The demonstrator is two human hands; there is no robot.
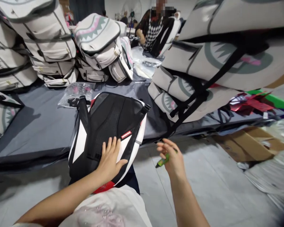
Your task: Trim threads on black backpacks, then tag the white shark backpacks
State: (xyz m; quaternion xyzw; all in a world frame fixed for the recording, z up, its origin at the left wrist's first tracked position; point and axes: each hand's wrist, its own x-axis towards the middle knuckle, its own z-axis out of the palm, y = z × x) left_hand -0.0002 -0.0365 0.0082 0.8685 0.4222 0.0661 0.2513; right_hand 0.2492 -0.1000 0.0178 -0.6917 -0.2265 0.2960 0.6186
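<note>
The backpack [104, 115] lies directly under the person's left hand [110, 157], its black padded back and straps facing up, its lower end reaching past the table edge toward the person's white shirt [118, 205]. The left hand is flat on the back panel, fingers slightly spread, thumb apart, pressing or resting without gripping. The right hand [171, 156] is in the air just right of the backpack, fingers curled around a small green tool [162, 162] with a dark tip.

Beneath the backpack's upper part is a table [44, 126] with a dark grey cover; the pale floor [153, 189] shows below and to its right. A clear plastic bag [78, 90] lies just beyond the backpack's upper left corner. To its right, grey-white bags [180, 58] are piled high, and a cardboard box [247, 146] sits farther right. Beyond it on the left stand stacks of white bags [49, 49]. Farthest behind are another person [155, 31] in checks and a large fan [137, 8].
</note>
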